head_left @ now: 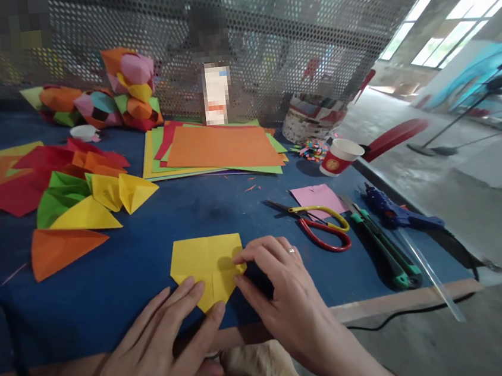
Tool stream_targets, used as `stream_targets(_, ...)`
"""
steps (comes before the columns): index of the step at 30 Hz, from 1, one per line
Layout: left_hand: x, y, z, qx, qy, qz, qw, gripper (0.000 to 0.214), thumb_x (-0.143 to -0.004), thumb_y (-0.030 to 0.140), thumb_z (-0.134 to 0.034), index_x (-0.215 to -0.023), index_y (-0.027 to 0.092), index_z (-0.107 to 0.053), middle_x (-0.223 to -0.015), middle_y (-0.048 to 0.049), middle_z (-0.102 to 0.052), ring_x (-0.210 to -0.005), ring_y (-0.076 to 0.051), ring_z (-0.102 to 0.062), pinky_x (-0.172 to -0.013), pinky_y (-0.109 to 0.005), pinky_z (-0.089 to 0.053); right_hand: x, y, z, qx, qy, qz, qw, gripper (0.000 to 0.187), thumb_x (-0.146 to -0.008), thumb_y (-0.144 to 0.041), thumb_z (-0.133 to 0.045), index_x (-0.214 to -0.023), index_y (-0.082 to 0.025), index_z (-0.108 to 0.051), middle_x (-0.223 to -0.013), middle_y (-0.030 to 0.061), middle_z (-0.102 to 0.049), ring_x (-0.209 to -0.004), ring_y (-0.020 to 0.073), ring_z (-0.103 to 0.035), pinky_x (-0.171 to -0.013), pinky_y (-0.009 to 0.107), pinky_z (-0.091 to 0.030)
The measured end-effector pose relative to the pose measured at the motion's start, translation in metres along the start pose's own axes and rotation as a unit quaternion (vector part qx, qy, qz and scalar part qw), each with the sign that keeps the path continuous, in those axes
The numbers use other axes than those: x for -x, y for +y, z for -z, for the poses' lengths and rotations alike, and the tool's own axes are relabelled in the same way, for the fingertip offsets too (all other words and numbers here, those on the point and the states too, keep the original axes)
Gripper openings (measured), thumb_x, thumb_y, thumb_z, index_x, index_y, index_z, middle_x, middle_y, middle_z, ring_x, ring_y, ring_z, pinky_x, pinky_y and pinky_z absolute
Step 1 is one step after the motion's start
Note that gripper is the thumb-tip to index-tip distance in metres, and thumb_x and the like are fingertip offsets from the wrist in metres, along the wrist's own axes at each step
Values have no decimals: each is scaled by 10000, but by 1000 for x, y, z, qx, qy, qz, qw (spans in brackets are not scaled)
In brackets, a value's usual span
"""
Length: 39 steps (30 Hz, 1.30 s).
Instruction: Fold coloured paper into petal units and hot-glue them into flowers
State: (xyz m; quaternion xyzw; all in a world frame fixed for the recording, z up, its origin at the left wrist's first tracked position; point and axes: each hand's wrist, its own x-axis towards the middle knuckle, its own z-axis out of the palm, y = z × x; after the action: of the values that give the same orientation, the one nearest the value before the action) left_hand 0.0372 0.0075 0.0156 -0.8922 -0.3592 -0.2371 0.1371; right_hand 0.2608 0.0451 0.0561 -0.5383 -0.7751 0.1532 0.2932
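Note:
A yellow sheet of folded paper [208, 255] lies on the blue tabletop close to the front edge. Its lower corners are folded in, so it narrows to a point toward me, with a crease line down the middle. My left hand [160, 344] rests with fingers spread on the paper's lower left side and tip. At the right corner, my right hand [283, 280] pinches the paper's edge between thumb and fingers. A ring is on one finger of that hand. Scissors [321, 222] with red and yellow handles lie beyond my right hand.
Folded paper pieces [72, 198] lie at left. Behind are stacked coloured sheets [224, 149] and assembled paper shapes [133, 92] against a perforated metal screen [254, 44]. At right are a paper cup [341, 156], pink paper [319, 199], a green-and-black cutter [385, 251] and a blue glue gun [399, 211].

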Motion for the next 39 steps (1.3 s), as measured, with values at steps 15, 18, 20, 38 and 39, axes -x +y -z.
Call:
stream_targets(15, -3, 3, 6, 36, 9, 48, 998, 653, -1005, 632, -332, -1278, 98, -590, -1296, -136, -712, -1261, -219, -633, -1082, -351, -488, 20, -14, -5, -82, -53, 169, 981, 299, -993, -86, -473, -1191, -198, -667, -1165, 71, -732, -1019, 165, -671, -940, 309, -553)
stream_targets(18, -3, 3, 5, 35, 9, 49, 998, 641, -1004, 630, -346, -1284, 109, -593, -1297, -130, -716, -1256, -222, -638, -1075, -355, -492, 26, -11, -4, -55, -58, 195, 978, 274, -997, -150, -518, -1227, -163, -666, -1200, 97, -723, -1072, 182, -666, -971, 315, -560)
stream_targets(20, -3, 1, 4, 28, 10, 39, 999, 623, -1008, 607, -373, -1308, 109, -595, -1308, -128, -712, -1258, -227, -636, -1093, -360, -474, 29, -8, -6, -35, -61, 208, 976, 291, -1002, -180, -515, -1253, -153, -659, -1215, 104, -722, -1109, 193, -661, -989, 326, -563)
stream_targets(38, 9, -14, 5, -36, -3, 120, 992, 589, -1038, 511, -348, -1415, 103, -545, -1391, -156, -654, -1303, -328, -574, -1206, -538, -251, 32, -6, -11, -7, -10, 236, 972, 259, -1017, -187, -501, -1204, -137, -673, -1173, 85, -741, -1023, 192, -674, -930, 316, -571)
stream_targets(39, 7, -12, 5, -38, 4, 130, 991, 595, -1035, 518, -353, -1400, 96, -557, -1383, -166, -656, -1306, -339, -571, -1202, -547, -258, 32, -6, -12, -7, -10, 236, 972, 259, -1020, -193, -495, -1200, -136, -673, -1169, 85, -740, -1020, 194, -673, -929, 317, -571)
